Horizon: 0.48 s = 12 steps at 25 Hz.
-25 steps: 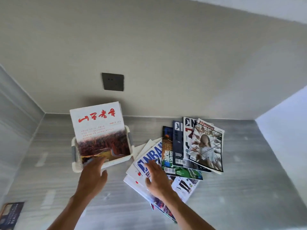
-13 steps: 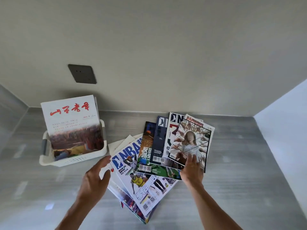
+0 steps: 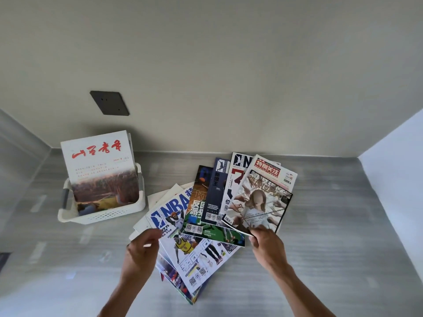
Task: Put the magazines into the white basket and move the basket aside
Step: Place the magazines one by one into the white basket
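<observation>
A white basket [image 3: 107,215] stands at the left on the grey counter, with a white magazine with red characters [image 3: 98,165] upright in it. Several magazines lie fanned out to its right, among them an NBA magazine [image 3: 180,227]. The rightmost one, a magazine with a red title banner [image 3: 263,197], has its near edge lifted off the pile, pinched by my right hand [image 3: 266,244]. My left hand [image 3: 143,250] hovers with loosely curled fingers over the left edge of the fan, holding nothing.
A dark switch plate [image 3: 109,102] is on the back wall above the basket. A pale side wall [image 3: 398,179] bounds the counter on the right. A dark object [image 3: 3,259] shows at the far left edge.
My right hand moved from resting on the rightmost magazine to pinching its near edge and lifting it. My left hand drew slightly back toward the fan's left edge.
</observation>
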Each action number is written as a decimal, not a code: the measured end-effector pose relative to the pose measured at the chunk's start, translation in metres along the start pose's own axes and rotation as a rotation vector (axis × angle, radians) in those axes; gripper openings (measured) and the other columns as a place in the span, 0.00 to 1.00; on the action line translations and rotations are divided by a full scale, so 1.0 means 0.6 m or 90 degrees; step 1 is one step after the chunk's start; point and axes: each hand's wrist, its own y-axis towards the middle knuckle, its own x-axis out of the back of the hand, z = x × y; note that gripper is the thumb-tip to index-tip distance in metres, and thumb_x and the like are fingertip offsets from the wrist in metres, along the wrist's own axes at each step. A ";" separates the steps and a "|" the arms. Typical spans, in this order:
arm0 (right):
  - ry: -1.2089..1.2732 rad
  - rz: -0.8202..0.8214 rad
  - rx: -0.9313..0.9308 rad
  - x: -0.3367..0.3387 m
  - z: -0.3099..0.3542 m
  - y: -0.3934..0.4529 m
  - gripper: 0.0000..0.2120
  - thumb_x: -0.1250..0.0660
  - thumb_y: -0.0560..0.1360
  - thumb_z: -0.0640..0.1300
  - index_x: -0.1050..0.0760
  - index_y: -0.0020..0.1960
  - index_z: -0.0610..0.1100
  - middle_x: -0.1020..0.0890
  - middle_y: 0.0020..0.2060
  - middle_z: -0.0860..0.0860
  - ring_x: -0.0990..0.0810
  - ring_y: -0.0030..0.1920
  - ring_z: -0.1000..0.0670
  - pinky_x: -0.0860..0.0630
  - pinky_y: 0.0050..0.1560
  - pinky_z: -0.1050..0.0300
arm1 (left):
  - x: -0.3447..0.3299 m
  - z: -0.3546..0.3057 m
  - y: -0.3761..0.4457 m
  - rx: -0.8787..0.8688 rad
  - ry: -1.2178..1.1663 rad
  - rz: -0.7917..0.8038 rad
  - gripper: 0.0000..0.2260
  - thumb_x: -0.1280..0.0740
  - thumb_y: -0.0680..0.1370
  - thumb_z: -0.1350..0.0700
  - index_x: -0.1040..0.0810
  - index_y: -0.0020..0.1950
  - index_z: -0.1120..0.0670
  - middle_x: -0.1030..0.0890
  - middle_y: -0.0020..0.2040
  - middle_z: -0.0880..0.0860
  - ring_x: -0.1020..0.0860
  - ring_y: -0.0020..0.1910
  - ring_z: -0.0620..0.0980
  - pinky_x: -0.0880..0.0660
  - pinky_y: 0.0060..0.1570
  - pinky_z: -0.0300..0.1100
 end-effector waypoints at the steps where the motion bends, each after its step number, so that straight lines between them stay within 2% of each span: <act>1: 0.031 -0.001 0.017 0.010 0.012 -0.010 0.07 0.38 0.78 0.43 0.20 0.48 0.49 0.17 0.44 0.54 0.21 0.41 0.53 0.36 0.34 0.69 | -0.015 -0.019 0.003 -0.006 -0.001 0.014 0.12 0.34 0.75 0.72 0.17 0.44 0.56 0.15 0.42 0.52 0.16 0.42 0.51 0.19 0.42 0.43; 3: 0.102 0.012 0.067 0.028 0.042 -0.031 0.08 0.38 0.78 0.41 0.23 0.43 0.48 0.19 0.38 0.53 0.22 0.37 0.53 0.39 0.32 0.68 | -0.043 -0.047 0.010 0.063 -0.058 0.069 0.05 0.32 0.76 0.65 0.17 0.48 0.60 0.15 0.39 0.52 0.17 0.39 0.53 0.18 0.44 0.52; 4: 0.140 0.036 0.112 0.039 0.058 -0.043 0.08 0.38 0.77 0.40 0.25 0.40 0.47 0.20 0.35 0.52 0.23 0.35 0.52 0.38 0.32 0.66 | -0.049 -0.070 0.015 0.186 -0.130 0.129 0.08 0.32 0.78 0.57 0.17 0.52 0.61 0.15 0.40 0.54 0.17 0.40 0.53 0.18 0.45 0.54; 6: 0.161 0.095 0.277 0.064 0.101 -0.073 0.08 0.39 0.77 0.42 0.30 0.40 0.48 0.23 0.34 0.53 0.25 0.35 0.52 0.34 0.33 0.62 | -0.043 -0.100 0.021 0.483 -0.318 0.308 0.24 0.36 0.76 0.37 0.18 0.56 0.56 0.14 0.47 0.59 0.16 0.47 0.58 0.19 0.50 0.54; 7: 0.130 0.098 0.384 0.070 0.120 -0.090 0.07 0.39 0.78 0.44 0.31 0.41 0.50 0.23 0.36 0.55 0.25 0.37 0.54 0.32 0.35 0.61 | -0.035 -0.105 0.023 0.544 -0.367 0.366 0.26 0.36 0.74 0.33 0.18 0.54 0.54 0.15 0.50 0.60 0.16 0.50 0.59 0.19 0.51 0.53; 8: 0.103 0.079 0.479 0.070 0.136 -0.106 0.05 0.39 0.78 0.46 0.30 0.43 0.53 0.22 0.38 0.57 0.25 0.39 0.56 0.30 0.37 0.63 | -0.023 -0.105 0.025 0.541 -0.354 0.393 0.22 0.33 0.73 0.35 0.18 0.52 0.52 0.16 0.50 0.59 0.17 0.49 0.58 0.19 0.50 0.52; 9: 0.089 0.057 0.539 0.069 0.151 -0.118 0.03 0.38 0.78 0.48 0.28 0.45 0.55 0.21 0.40 0.59 0.25 0.40 0.57 0.28 0.39 0.65 | -0.012 -0.102 0.028 0.493 -0.289 0.403 0.15 0.30 0.73 0.42 0.19 0.50 0.52 0.17 0.49 0.57 0.18 0.47 0.55 0.20 0.48 0.49; 10: 0.107 0.071 0.557 0.070 0.165 -0.125 0.02 0.37 0.78 0.51 0.25 0.49 0.56 0.20 0.43 0.60 0.24 0.42 0.59 0.27 0.41 0.66 | -0.001 -0.098 0.026 0.435 -0.193 0.387 0.07 0.29 0.74 0.51 0.19 0.48 0.52 0.17 0.48 0.55 0.18 0.45 0.52 0.22 0.46 0.47; 11: 0.174 0.133 0.532 0.072 0.179 -0.126 0.07 0.37 0.78 0.56 0.23 0.53 0.56 0.19 0.47 0.62 0.23 0.46 0.61 0.27 0.45 0.67 | 0.006 -0.090 0.021 0.388 -0.130 0.354 0.04 0.29 0.74 0.58 0.19 0.48 0.53 0.16 0.47 0.54 0.18 0.44 0.50 0.23 0.46 0.46; 12: 0.255 0.226 0.474 0.069 0.190 -0.124 0.12 0.36 0.77 0.60 0.22 0.57 0.57 0.20 0.53 0.64 0.23 0.52 0.64 0.27 0.52 0.66 | 0.014 -0.080 0.020 0.354 -0.099 0.316 0.06 0.30 0.74 0.62 0.18 0.49 0.53 0.16 0.47 0.53 0.19 0.44 0.50 0.22 0.46 0.45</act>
